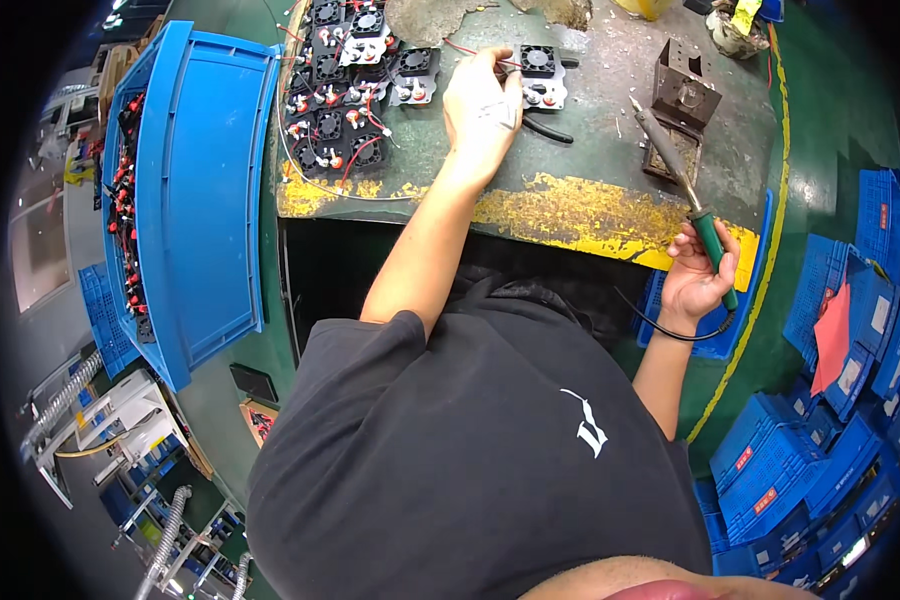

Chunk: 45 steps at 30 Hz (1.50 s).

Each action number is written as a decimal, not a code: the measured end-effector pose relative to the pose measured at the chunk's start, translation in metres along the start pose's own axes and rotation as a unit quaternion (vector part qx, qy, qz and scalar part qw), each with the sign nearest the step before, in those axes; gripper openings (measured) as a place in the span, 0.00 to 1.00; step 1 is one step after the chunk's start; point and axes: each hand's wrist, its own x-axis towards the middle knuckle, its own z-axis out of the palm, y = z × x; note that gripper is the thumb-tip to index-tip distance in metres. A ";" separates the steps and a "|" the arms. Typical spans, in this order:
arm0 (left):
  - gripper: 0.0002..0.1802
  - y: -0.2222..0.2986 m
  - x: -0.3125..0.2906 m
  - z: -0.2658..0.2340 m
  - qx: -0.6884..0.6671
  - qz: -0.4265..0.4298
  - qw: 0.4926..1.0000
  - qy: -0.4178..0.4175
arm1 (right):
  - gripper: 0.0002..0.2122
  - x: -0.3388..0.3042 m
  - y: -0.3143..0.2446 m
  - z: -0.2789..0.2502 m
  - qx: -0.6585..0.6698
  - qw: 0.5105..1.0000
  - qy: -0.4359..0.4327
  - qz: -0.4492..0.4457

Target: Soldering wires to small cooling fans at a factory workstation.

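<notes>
My right hand is wrapped round the green handle of a soldering iron. Its tip points up and left, near a brown metal stand. Over the bench, my left hand has its fingertips pinched on a thin red wire, beside a small black fan. The fan sits on a metal plate with red and white terminals. A whitish patch shows on the back of this hand. Black-handled pliers lie partly under the fan plate.
Several similar fan units crowd the bench's left side. The worn green bench has a yellow front edge. A large blue bin stands at left, and stacked blue crates fill the right. The iron's black cord hangs below my right hand.
</notes>
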 end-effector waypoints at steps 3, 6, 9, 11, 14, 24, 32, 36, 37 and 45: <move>0.21 0.002 -0.005 -0.008 0.162 0.067 0.984 0.020 | 0.23 0.001 0.001 -0.002 0.007 1.000 -0.008 0.000; 0.21 0.009 -0.008 -0.018 0.150 0.086 0.985 0.028 | 0.23 0.000 0.000 -0.002 0.012 1.000 -0.011 -0.002; 0.33 0.002 -0.001 -0.024 0.169 0.204 0.964 0.008 | 0.23 0.000 0.001 -0.002 0.016 1.000 -0.012 -0.003; 0.46 -0.010 0.006 -0.021 0.155 0.247 0.955 -0.056 | 0.23 0.000 0.001 -0.002 0.018 1.000 -0.011 -0.004; 0.48 -0.017 0.012 -0.009 0.122 0.246 0.957 -0.096 | 0.23 0.000 0.000 -0.001 0.029 1.000 -0.012 -0.001; 0.46 -0.019 0.026 -0.036 0.098 0.268 0.932 -0.223 | 0.24 0.001 0.000 -0.003 0.045 0.999 -0.017 0.011; 0.48 -0.024 0.019 -0.035 0.091 0.270 0.930 -0.233 | 0.24 0.002 -0.003 0.000 0.074 0.997 -0.023 0.029; 0.49 -0.011 0.008 -0.048 0.133 0.282 0.933 -0.180 | 0.24 0.002 -0.001 -0.001 0.058 0.998 -0.010 0.019; 0.48 -0.004 0.004 -0.057 0.155 0.285 0.928 -0.181 | 0.24 0.001 0.000 -0.001 0.053 0.998 -0.007 0.015; 0.15 -0.006 -0.053 -0.130 0.170 0.172 0.915 -0.323 | 0.25 -0.001 0.003 -0.002 0.007 1.000 0.016 -0.011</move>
